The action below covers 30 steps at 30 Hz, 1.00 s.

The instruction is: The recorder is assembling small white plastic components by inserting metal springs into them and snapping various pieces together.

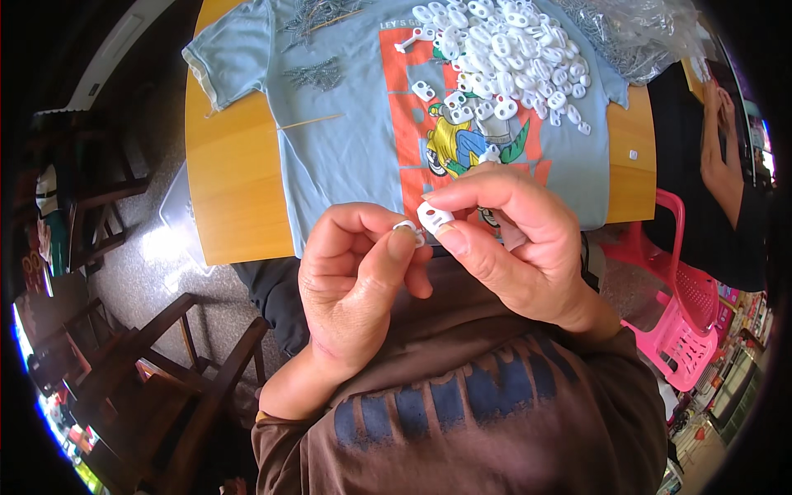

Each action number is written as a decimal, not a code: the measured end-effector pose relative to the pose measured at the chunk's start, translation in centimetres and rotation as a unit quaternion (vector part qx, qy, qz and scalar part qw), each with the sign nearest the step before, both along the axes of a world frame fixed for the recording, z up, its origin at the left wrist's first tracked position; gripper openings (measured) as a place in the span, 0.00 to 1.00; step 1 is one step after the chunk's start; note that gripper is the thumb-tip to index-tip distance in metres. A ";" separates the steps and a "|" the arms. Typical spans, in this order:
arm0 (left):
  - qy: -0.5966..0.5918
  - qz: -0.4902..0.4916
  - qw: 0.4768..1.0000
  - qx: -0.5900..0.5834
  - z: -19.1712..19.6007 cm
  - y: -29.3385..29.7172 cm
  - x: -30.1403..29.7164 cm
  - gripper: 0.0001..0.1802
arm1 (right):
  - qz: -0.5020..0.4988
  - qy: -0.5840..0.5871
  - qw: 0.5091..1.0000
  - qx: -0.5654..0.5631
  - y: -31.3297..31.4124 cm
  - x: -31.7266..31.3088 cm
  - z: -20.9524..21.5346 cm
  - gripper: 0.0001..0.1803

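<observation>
Over the near edge of the table, my left hand [351,276] pinches a small white plastic ring-like piece [419,238] between thumb and fingers, which partly cover it. My right hand [528,252] grips a flat white plastic piece [435,219] with rounded ends and openings in it. The two pieces are close together; whether they touch I cannot tell. Beyond my hands, a large heap of similar white plastic pieces [503,54] lies on a light blue printed T-shirt [346,173], and several loose ones lie along the heap's near side.
The shirt is spread over a wooden table [223,198]. Small grey metal parts [313,74] and a thin wooden stick [309,122] lie at left; a clear plastic bag [635,41] sits far right. A pink chair [685,322] and another person's arm [722,157] are at right.
</observation>
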<state>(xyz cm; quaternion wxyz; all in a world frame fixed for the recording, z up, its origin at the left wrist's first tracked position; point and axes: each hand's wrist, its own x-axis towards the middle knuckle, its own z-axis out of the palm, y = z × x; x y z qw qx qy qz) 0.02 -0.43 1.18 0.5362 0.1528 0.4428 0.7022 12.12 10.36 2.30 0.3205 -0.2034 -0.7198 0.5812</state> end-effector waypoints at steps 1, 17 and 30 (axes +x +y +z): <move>-0.003 0.001 1.000 -0.004 0.0 0.0 0.0 0.05 | 0.000 -0.013 1.000 0.018 0.0 0.0 0.2 0.10; -0.020 -0.021 0.999 0.031 0.4 -0.2 0.3 0.07 | -0.016 -0.004 1.000 0.018 -0.7 0.1 0.3 0.12; -0.015 -0.044 0.998 0.049 0.5 -0.3 0.3 0.19 | 0.074 -0.018 0.995 0.061 0.6 0.8 0.1 0.15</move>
